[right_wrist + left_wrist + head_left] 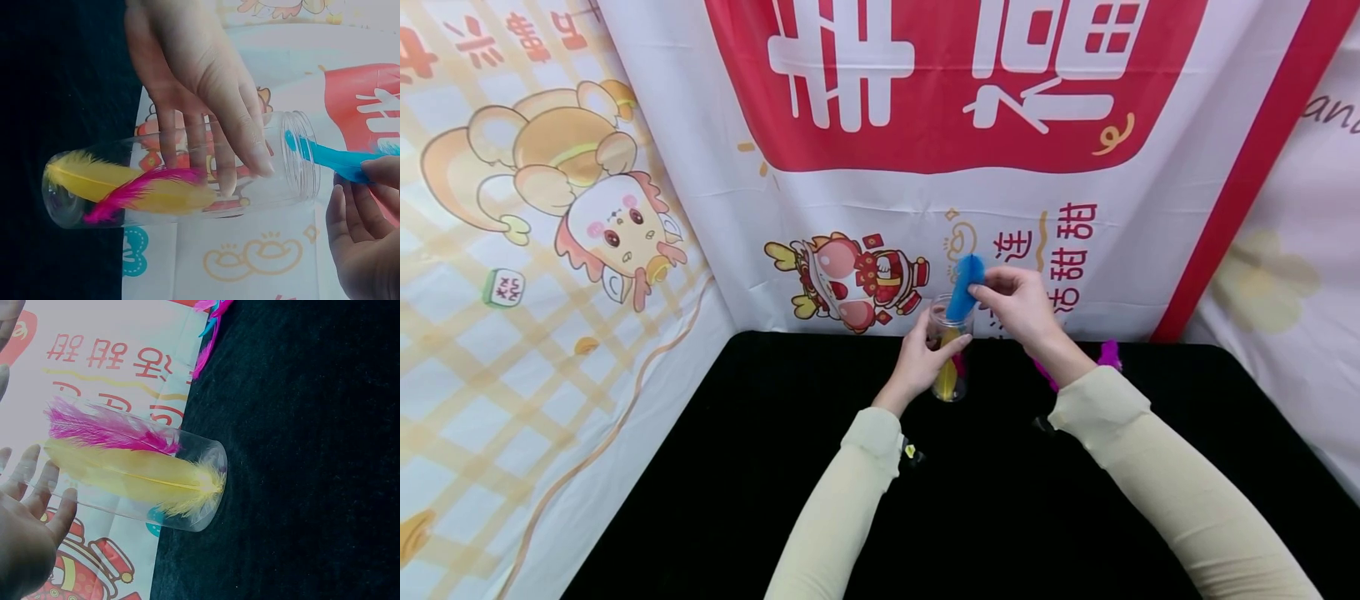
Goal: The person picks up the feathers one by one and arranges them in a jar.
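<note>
My left hand (917, 364) grips a clear plastic jar (119, 147) round its upper part, with the thumb on the near side. The jar's mouth has a screw rim and no lid on it. Inside it lie a yellow feather (119, 472) and a magenta feather (109, 428). At the mouth, my right hand (1024, 308) pinches a blue feather (967, 283) between thumb and fingers. One end of that feather is inside the rim in the right wrist view (340, 164); the rest is outside.
Pink and blue feathers (215, 328) lie on the black tabletop (820, 417); in the head view purple ones (1108, 355) show beside my right forearm, which partly hides them. A printed cloth (737, 275) hangs behind the table, another on the left.
</note>
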### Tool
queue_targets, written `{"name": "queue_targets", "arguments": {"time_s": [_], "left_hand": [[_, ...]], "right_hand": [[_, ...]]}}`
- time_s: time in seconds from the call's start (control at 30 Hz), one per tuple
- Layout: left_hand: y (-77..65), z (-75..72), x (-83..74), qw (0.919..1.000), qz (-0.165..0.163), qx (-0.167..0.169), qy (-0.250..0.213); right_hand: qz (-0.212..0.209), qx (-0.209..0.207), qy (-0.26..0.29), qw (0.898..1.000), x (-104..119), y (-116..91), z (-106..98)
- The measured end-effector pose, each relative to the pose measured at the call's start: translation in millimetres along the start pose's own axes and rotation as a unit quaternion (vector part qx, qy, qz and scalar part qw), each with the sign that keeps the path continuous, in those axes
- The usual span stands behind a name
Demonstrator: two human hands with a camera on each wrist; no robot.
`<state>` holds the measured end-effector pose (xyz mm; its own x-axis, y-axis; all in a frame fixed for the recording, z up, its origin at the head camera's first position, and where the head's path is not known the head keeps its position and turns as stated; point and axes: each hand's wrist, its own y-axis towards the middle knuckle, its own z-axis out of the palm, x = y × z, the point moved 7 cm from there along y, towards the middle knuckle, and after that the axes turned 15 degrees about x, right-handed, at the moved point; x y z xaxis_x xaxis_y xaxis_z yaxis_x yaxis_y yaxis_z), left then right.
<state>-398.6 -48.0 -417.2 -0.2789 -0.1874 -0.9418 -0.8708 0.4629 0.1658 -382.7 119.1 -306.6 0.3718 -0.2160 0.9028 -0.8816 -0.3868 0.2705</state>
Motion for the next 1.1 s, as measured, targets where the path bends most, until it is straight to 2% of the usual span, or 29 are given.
{"name": "queue_targets", "arguments": {"time_s": [0.33, 0.63, 0.9, 1.1], "left_hand": [[-1.1, 1.0, -1.2, 1.0, -0.003, -0.003, 0.0], [-1.0, 1.1, -2.1, 1.0, -0.004, -0.006, 0.006], [-1.8, 1.8, -0.9, 1.0, -0.002, -0.001, 0.0], [-1.9, 2.3, -2.6, 0.9998, 0.005, -0.007, 0.015]], "right_hand": [[-0.005, 0.003, -0.016, 1.0, 1, 3, 5], [0.008, 0.015, -0.033, 0.999, -3, 4, 7], [0.024, 0.036, -0.024, 0.999, -2, 2, 10], [0.026, 0.037, -0.03, 0.999, -5, 4, 10]]}}
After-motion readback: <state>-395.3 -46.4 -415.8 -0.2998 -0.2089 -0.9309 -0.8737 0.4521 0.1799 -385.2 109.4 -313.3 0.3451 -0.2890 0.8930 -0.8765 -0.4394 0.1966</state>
